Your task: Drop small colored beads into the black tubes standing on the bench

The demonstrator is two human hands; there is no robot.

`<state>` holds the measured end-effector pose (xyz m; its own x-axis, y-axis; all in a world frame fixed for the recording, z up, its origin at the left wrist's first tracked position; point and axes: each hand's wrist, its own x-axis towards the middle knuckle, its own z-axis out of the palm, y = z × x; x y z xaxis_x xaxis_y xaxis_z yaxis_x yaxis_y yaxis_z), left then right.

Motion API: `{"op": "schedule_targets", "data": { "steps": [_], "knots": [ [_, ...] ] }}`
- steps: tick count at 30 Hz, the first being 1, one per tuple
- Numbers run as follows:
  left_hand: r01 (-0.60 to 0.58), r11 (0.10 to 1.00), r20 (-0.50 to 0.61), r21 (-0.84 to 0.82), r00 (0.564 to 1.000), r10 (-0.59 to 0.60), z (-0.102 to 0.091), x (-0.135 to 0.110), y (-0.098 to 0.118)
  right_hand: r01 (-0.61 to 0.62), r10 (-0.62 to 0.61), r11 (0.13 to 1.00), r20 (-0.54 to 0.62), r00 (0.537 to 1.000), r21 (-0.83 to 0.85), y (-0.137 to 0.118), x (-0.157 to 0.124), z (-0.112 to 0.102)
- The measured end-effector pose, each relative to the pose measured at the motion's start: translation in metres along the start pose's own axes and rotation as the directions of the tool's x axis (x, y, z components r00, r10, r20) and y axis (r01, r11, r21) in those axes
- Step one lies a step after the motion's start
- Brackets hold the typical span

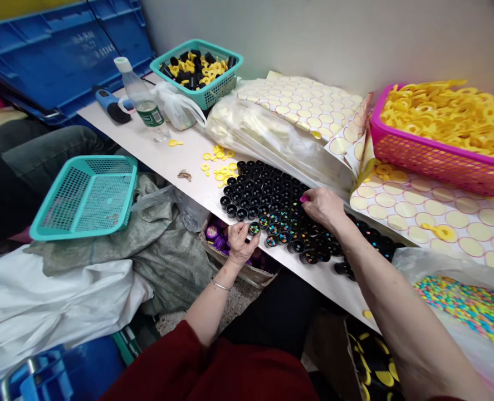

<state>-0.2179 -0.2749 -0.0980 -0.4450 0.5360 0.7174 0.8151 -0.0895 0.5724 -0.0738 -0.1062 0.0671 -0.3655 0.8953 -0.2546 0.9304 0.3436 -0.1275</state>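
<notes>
Head view. Lower centre of frame: left hand (240,244), fingers curled and pinching a filled black cup (254,228) at the near edge of the white table (180,161); coloured beads visible inside that cup. Thin bracelet (220,285) on the left wrist. Just right of centre: right hand (322,207) palm down over the block of black cups (267,192), thumb and forefinger closed narrowly on a small pink piece (303,199) just above the cups. Block of cups packed in rows across mid-frame, nearest rows filled with beads, farther rows unfilled. Left of the block: loose yellow rings (219,164) scattered on the tabletop. Below the table edge, beside the left hand: box of purple pieces (215,234). Upper centre: teal basket (213,94) holding black and yellow parts, with a water bottle (140,97) just left of it. Upper right: pink basket (430,156) heaped with more such rings, sticker sheets (430,211) beneath and beside it. Lower right: clear bag of coloured beads (468,306). Left of frame: empty teal basket (86,195) tilted on grey sacking (159,239). Upper left: blue crate (58,50).
</notes>
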Motion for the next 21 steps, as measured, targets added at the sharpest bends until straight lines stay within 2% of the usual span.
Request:
{"op": "schedule_targets", "data": {
  "steps": [3, 9, 11, 13, 16, 21],
  "knots": [
    [-0.001, 1.000, -0.006, 0.006, 1.000, 0.001, 0.000, 0.001, 0.000, 0.015, -0.013, 0.989, 0.015, 1.000, -0.149, -0.009, -0.006, -0.007],
    [-0.003, 1.000, -0.007, 0.022, 1.000, 0.003, 0.002, 0.001, -0.004, 0.185, -0.209, 0.949, -0.069, 0.975, -0.257, 0.000, -0.014, -0.012],
    [-0.019, 1.000, -0.012, 0.021, 1.000, 0.020, 0.001, 0.002, -0.004, 0.172, -0.208, 0.948, -0.112, 0.972, -0.269, 0.005, -0.022, -0.016],
    [-0.026, 1.000, -0.013, 0.009, 1.000, 0.026, 0.001, 0.002, -0.004, 0.131, -0.172, 0.969, -0.192, 0.966, -0.211, 0.016, -0.038, -0.022],
    [0.009, 1.000, 0.014, 0.012, 1.000, -0.009, 0.000, 0.003, -0.003, 0.115, -0.113, 0.993, -0.320, 0.941, -0.011, 0.056, -0.081, -0.020],
    [0.026, 0.998, 0.006, 0.056, 1.000, -0.027, 0.001, 0.003, -0.003, 0.144, -0.082, 0.972, -0.305, 0.949, 0.187, 0.177, -0.161, 0.011]
  ]
}}
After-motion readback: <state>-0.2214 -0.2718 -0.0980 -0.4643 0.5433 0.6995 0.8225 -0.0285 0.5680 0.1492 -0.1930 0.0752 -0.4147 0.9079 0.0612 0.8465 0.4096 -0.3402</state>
